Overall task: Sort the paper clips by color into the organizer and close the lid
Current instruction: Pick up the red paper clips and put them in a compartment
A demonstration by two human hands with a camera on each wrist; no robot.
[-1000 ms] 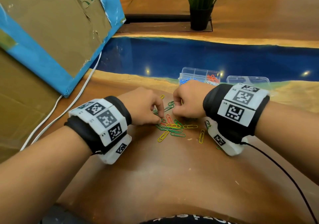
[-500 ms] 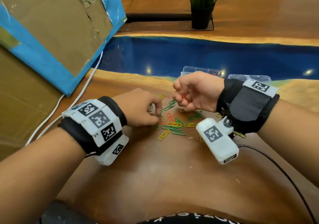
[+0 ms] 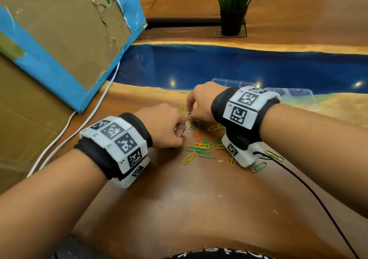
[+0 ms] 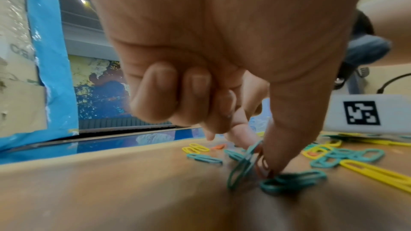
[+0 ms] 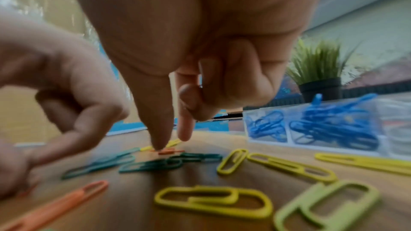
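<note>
Green, yellow and orange paper clips (image 3: 201, 149) lie scattered on the wooden table. My left hand (image 3: 182, 137) sits at the pile's left edge. Its thumb and forefinger pinch an upright green clip (image 4: 242, 164) and a reddish clip (image 4: 263, 163), with the other fingers curled. My right hand (image 3: 189, 117) points down at the far side of the pile. Its thumb tip touches an orange clip (image 5: 167, 151), the forefinger ends just beyond it, and the remaining fingers are curled in. The clear organizer (image 3: 229, 82) stands behind the right hand, holding blue clips (image 5: 333, 124). Its lid (image 3: 292, 95) lies open to the right.
A cardboard box with blue tape (image 3: 59, 29) leans at the left, with a white cable (image 3: 89, 119) beside it. A potted plant (image 3: 233, 9) stands at the back. A black cable (image 3: 318, 199) trails from my right wrist. A blue resin strip (image 3: 219, 65) crosses the table.
Half a second ago my right hand was raised with a red clip in its fingers; it has now turned palm down and dropped back onto the pile. The left hand barely moved.
</note>
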